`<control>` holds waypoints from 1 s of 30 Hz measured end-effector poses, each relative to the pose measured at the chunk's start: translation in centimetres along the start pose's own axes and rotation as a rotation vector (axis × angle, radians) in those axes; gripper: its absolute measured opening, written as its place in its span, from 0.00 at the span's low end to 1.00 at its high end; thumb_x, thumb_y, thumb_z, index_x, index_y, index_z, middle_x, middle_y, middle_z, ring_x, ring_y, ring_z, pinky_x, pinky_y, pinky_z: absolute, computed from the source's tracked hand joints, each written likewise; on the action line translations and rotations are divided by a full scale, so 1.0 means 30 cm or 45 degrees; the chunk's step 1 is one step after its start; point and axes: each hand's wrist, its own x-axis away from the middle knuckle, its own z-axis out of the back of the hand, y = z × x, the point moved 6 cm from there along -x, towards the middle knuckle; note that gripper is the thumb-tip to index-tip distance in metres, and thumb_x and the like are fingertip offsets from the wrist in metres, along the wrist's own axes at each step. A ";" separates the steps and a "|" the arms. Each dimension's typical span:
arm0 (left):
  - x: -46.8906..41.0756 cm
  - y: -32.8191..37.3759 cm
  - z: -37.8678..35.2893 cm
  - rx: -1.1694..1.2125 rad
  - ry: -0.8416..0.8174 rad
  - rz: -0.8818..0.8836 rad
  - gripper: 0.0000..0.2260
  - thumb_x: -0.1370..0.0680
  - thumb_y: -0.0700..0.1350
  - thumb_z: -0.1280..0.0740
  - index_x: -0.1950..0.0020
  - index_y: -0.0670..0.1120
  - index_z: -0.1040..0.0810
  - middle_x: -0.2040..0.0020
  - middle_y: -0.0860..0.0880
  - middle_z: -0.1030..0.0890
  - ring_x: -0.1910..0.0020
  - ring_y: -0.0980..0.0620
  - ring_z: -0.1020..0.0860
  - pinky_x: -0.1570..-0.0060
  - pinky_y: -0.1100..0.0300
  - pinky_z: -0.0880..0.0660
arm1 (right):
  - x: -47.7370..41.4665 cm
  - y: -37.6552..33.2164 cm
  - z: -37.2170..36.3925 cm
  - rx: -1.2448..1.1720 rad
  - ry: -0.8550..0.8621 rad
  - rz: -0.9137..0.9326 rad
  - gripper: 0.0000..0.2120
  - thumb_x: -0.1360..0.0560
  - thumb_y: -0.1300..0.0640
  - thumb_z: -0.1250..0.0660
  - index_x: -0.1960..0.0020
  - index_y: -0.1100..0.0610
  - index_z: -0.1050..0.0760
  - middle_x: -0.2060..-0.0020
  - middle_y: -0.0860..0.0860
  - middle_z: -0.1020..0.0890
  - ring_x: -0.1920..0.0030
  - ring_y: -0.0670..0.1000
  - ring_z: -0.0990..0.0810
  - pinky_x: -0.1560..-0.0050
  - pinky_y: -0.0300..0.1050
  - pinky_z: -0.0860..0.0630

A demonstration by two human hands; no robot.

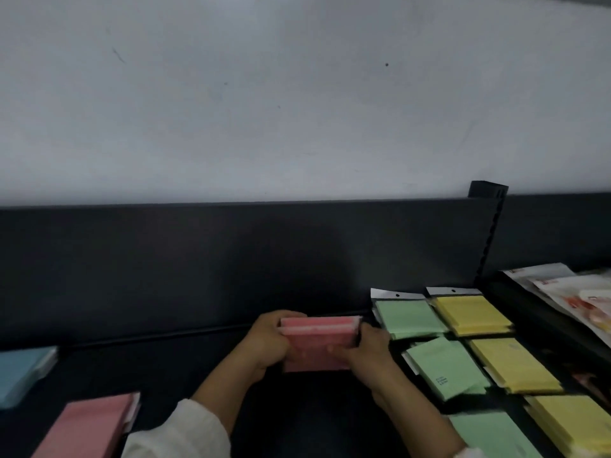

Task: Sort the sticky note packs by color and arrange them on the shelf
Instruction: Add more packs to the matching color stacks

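A stack of pink sticky note packs [317, 342] sits in the middle of the black shelf [185, 375], held from both sides. My left hand [267, 345] grips its left edge and my right hand [363, 350] grips its right edge. To the right lie green packs [410, 319] in one column and yellow packs [472, 314] in another. More pink packs [89, 424] lie at the lower left, and a blue pack [20, 371] lies at the far left edge.
The shelf's dark back panel [231, 259] rises behind the packs, below a pale wall. A black slotted upright [489, 226] stands at the right. Beyond it lie white and red plastic-wrapped items [568, 292].
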 end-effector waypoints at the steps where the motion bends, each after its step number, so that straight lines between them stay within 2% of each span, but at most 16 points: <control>1: 0.018 0.004 0.016 0.009 0.027 -0.028 0.25 0.35 0.22 0.34 0.46 0.47 0.22 0.54 0.47 0.20 0.56 0.51 0.22 0.58 0.56 0.21 | 0.009 -0.022 -0.010 -0.031 -0.023 0.051 0.21 0.33 0.59 0.26 0.43 0.57 0.30 0.43 0.54 0.30 0.46 0.51 0.25 0.46 0.41 0.26; 4: 0.072 0.030 0.074 0.032 0.156 -0.113 0.25 0.34 0.23 0.33 0.45 0.47 0.24 0.54 0.48 0.21 0.57 0.53 0.22 0.60 0.61 0.21 | 0.045 -0.083 -0.050 -0.091 -0.106 0.195 0.18 0.28 0.65 0.32 0.44 0.53 0.34 0.49 0.49 0.25 0.49 0.46 0.24 0.56 0.29 0.29; 6: 0.099 0.032 0.115 0.069 0.265 -0.166 0.25 0.34 0.24 0.32 0.44 0.47 0.25 0.54 0.49 0.21 0.57 0.54 0.23 0.60 0.65 0.22 | 0.064 -0.114 -0.075 -0.151 -0.135 0.246 0.19 0.26 0.66 0.35 0.41 0.50 0.36 0.49 0.46 0.25 0.47 0.44 0.26 0.57 0.27 0.31; 8: 0.115 0.005 0.146 0.082 0.360 -0.179 0.25 0.33 0.26 0.32 0.41 0.47 0.27 0.50 0.48 0.21 0.52 0.53 0.22 0.53 0.61 0.22 | 0.075 -0.117 -0.111 -0.180 -0.208 0.245 0.24 0.24 0.67 0.38 0.36 0.47 0.40 0.45 0.45 0.27 0.46 0.42 0.27 0.53 0.27 0.32; 10: 0.118 -0.055 0.157 0.101 0.409 -0.127 0.26 0.32 0.27 0.32 0.39 0.47 0.30 0.46 0.46 0.22 0.47 0.50 0.23 0.47 0.58 0.24 | 0.081 -0.090 -0.154 -0.171 -0.279 0.204 0.25 0.25 0.68 0.39 0.36 0.46 0.39 0.41 0.45 0.26 0.45 0.41 0.26 0.48 0.29 0.31; 12: 0.117 -0.114 0.146 0.145 0.413 -0.056 0.25 0.30 0.29 0.32 0.37 0.45 0.32 0.43 0.45 0.23 0.45 0.50 0.24 0.46 0.57 0.25 | 0.082 -0.062 -0.187 -0.147 -0.298 0.176 0.29 0.27 0.70 0.40 0.30 0.51 0.39 0.35 0.49 0.27 0.39 0.45 0.26 0.37 0.38 0.30; 13: 0.117 -0.131 0.133 0.148 0.409 -0.033 0.25 0.30 0.29 0.33 0.36 0.44 0.33 0.42 0.45 0.24 0.45 0.50 0.24 0.47 0.59 0.26 | 0.083 -0.059 -0.197 -0.136 -0.306 0.165 0.33 0.27 0.70 0.41 0.26 0.52 0.45 0.33 0.48 0.29 0.36 0.47 0.29 0.33 0.41 0.33; 15: 0.114 -0.143 0.113 0.116 0.419 -0.028 0.27 0.28 0.29 0.34 0.33 0.43 0.37 0.40 0.44 0.25 0.43 0.50 0.26 0.46 0.60 0.29 | 0.090 -0.073 -0.211 -0.101 -0.347 0.159 0.36 0.25 0.70 0.44 0.24 0.51 0.54 0.35 0.45 0.33 0.35 0.46 0.32 0.32 0.40 0.38; 16: 0.111 -0.142 0.106 0.077 0.432 -0.030 0.27 0.28 0.29 0.35 0.32 0.42 0.38 0.39 0.43 0.26 0.41 0.49 0.27 0.44 0.61 0.30 | 0.093 -0.079 -0.215 -0.082 -0.360 0.172 0.35 0.25 0.70 0.45 0.24 0.51 0.54 0.37 0.45 0.33 0.38 0.45 0.32 0.35 0.38 0.37; 20: 0.111 -0.107 0.109 -0.221 0.474 0.011 0.24 0.27 0.30 0.39 0.32 0.41 0.38 0.37 0.43 0.28 0.42 0.51 0.28 0.43 0.64 0.33 | 0.098 -0.101 -0.210 -0.017 -0.311 0.191 0.24 0.24 0.69 0.46 0.30 0.55 0.39 0.38 0.53 0.27 0.46 0.46 0.29 0.47 0.36 0.35; 24: 0.149 0.022 0.168 -0.471 0.534 -0.070 0.19 0.25 0.35 0.40 0.35 0.41 0.35 0.39 0.41 0.27 0.41 0.47 0.27 0.39 0.57 0.30 | 0.100 -0.180 -0.189 -0.087 -0.251 0.195 0.25 0.24 0.68 0.46 0.29 0.54 0.39 0.40 0.53 0.26 0.45 0.50 0.27 0.41 0.44 0.30; 27: 0.198 0.154 0.258 -0.668 0.592 -0.131 0.17 0.25 0.37 0.39 0.37 0.40 0.34 0.38 0.41 0.28 0.40 0.44 0.27 0.39 0.52 0.29 | 0.121 -0.294 -0.200 -0.198 -0.276 0.237 0.25 0.24 0.69 0.45 0.29 0.53 0.39 0.44 0.51 0.26 0.44 0.50 0.26 0.41 0.46 0.30; 30: 0.261 0.252 0.378 -0.849 0.577 -0.141 0.16 0.24 0.39 0.37 0.37 0.40 0.34 0.39 0.42 0.27 0.41 0.44 0.27 0.44 0.54 0.29 | 0.134 -0.389 -0.259 -0.328 -0.343 0.205 0.22 0.23 0.67 0.44 0.31 0.53 0.36 0.42 0.51 0.25 0.44 0.51 0.25 0.38 0.52 0.28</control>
